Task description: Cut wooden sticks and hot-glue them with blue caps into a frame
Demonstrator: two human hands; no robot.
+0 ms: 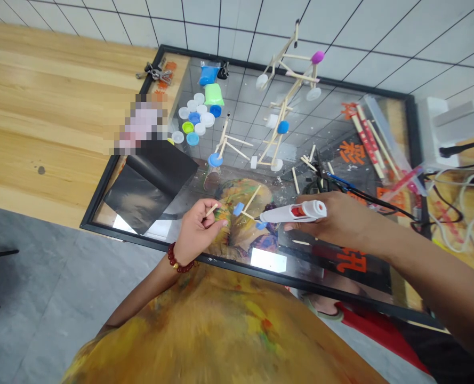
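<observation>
My right hand (320, 213) is closed round a white hot glue gun (284, 213). Its nozzle points left, at a small frame of wooden sticks (252, 200) lying on the glass panel. Light blue pieces (239, 209) sit at the frame's ends, one of them just under the nozzle. Left of the frame, my left hand (199, 226) pinches a short wooden stick (212, 209) between thumb and fingers, apart from the frame. Farther back stand a stick model with a blue cap (215, 159) as base and a larger stick structure (287, 104).
Bottle caps (200, 129) and clay packets (213, 95) lie at the back left, near keys (157, 73). Black sheets (149, 184) cover the panel's left side. Scissors and loose sticks (295, 180) lie beyond my right hand. A power strip (440, 133) with cables stands at right.
</observation>
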